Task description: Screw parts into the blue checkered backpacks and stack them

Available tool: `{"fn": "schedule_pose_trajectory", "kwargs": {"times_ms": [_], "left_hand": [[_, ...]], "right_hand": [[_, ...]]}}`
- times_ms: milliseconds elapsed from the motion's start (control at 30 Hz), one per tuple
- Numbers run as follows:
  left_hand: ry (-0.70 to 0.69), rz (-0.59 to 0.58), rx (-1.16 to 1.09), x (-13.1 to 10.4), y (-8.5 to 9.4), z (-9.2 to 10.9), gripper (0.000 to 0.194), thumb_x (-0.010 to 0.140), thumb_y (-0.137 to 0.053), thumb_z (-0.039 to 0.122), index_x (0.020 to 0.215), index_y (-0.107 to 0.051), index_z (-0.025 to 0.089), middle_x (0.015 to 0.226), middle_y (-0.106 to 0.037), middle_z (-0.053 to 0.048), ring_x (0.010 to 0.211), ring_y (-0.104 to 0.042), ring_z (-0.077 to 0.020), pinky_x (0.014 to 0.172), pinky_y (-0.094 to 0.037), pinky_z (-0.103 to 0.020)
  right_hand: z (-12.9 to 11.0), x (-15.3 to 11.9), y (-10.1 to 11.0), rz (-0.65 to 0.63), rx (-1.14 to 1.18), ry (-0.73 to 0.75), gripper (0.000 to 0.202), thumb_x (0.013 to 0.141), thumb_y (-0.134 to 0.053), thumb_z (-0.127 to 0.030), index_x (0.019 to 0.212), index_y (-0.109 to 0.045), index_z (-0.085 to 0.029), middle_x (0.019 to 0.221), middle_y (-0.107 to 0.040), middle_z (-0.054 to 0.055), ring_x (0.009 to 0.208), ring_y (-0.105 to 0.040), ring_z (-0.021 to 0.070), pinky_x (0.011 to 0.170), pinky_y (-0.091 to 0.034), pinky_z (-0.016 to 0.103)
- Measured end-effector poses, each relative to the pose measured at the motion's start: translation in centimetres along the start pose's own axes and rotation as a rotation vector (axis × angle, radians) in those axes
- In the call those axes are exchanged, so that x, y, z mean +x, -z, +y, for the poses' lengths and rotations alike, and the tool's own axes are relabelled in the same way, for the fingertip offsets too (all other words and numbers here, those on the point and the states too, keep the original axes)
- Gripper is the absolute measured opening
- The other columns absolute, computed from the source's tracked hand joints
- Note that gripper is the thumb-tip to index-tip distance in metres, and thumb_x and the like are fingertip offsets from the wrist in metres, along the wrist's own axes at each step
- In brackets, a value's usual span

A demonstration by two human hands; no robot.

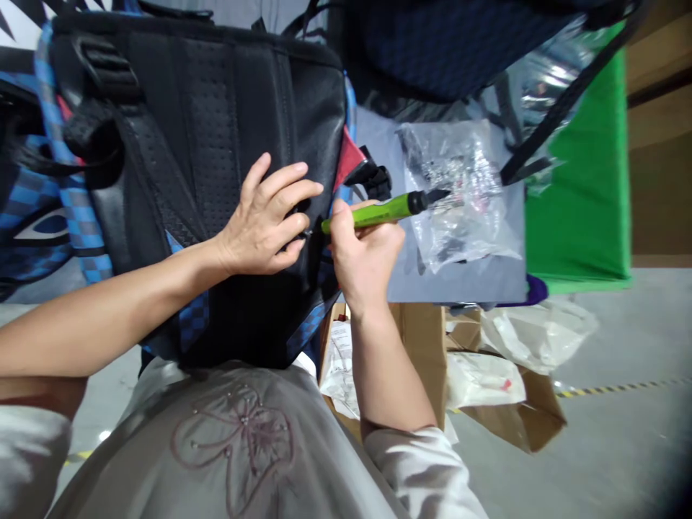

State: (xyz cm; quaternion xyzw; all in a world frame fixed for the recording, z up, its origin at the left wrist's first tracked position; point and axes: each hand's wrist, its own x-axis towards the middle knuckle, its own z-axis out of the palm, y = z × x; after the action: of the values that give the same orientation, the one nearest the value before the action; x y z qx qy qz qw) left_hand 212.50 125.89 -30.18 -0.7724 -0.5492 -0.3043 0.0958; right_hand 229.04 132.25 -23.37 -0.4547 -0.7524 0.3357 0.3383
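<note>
A black backpack (210, 108) with blue checked edges lies with its strap side up in front of me. On its lower right part rests my left hand (267, 220), palm down, its fingers spread and lightly bent. A small shiny point, too small to name, shows by the fingertips. My right hand (367, 252) is closed around a slim bright-green tool (386, 210) beside the backpack's right edge. The tool's green end points left at the backpack. Its dark, tapered end points right; I cannot tell its exact kind.
A clear plastic bag (459, 194) with small parts lies on the grey table (459, 283). Another dark bag (422, 50) is at the back, and a green bin (581, 194) stands right. Cardboard boxes (419, 346) and white plastic bags (486, 378) sit below the table.
</note>
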Motion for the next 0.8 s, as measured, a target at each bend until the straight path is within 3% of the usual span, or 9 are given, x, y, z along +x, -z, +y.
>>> {"fn": "schedule_pose_trajectory", "kwargs": {"times_ms": [267,433,567,667,800], "left_hand": [[0.092,-0.166,-0.088,0.6,0.6,0.3,0.032,0.091,-0.042,0.046,0.103,-0.059,0.022,0.151,-0.043,0.002,0.150,-0.027,-0.0270,0.123,0.002,-0.059],[0.175,-0.196,-0.218,1.1,1.3,0.9,0.048,0.097,-0.032,0.049,0.102,-0.060,0.009,0.144,-0.052,-0.009,0.145,-0.028,-0.0335,0.113,0.000,-0.074],[0.158,-0.170,-0.232,1.1,1.3,0.9,0.045,0.098,-0.033,0.046,0.100,-0.061,0.010,0.142,-0.052,-0.009,0.146,-0.027,-0.0328,0.115,0.001,-0.072],[0.106,-0.114,-0.159,0.9,1.1,0.8,0.034,0.094,-0.042,0.041,0.101,-0.062,0.014,0.144,-0.050,-0.007,0.147,-0.025,-0.0305,0.119,0.002,-0.065],[0.053,-0.089,-0.038,0.1,0.8,0.8,0.025,0.087,-0.051,0.038,0.098,-0.065,0.020,0.139,-0.056,-0.008,0.146,-0.030,-0.0294,0.123,-0.001,-0.059]], "right_hand": [[0.3,0.4,0.1,-0.044,-0.046,0.079,0.034,0.093,-0.055,-0.045,0.069,-0.056,-0.021,0.058,-0.056,-0.003,0.052,-0.053,0.0124,0.051,-0.042,0.026],[0.4,1.0,0.6,-0.109,-0.120,0.079,0.037,0.094,-0.054,-0.048,0.067,-0.056,-0.022,0.058,-0.056,-0.001,0.052,-0.052,0.0132,0.051,-0.042,0.027],[0.6,0.8,0.7,-0.093,-0.125,0.069,0.039,0.094,-0.053,-0.051,0.066,-0.052,-0.023,0.053,-0.053,-0.003,0.048,-0.050,0.0132,0.049,-0.042,0.027],[0.8,0.6,0.7,-0.077,-0.074,0.079,0.036,0.094,-0.052,-0.049,0.071,-0.057,-0.022,0.056,-0.057,-0.002,0.049,-0.055,0.0144,0.053,-0.045,0.028],[0.9,0.5,0.0,-0.054,-0.155,0.147,0.036,0.089,-0.055,-0.049,0.065,-0.057,-0.022,0.051,-0.058,0.000,0.046,-0.057,0.0168,0.049,-0.042,0.028]]}}
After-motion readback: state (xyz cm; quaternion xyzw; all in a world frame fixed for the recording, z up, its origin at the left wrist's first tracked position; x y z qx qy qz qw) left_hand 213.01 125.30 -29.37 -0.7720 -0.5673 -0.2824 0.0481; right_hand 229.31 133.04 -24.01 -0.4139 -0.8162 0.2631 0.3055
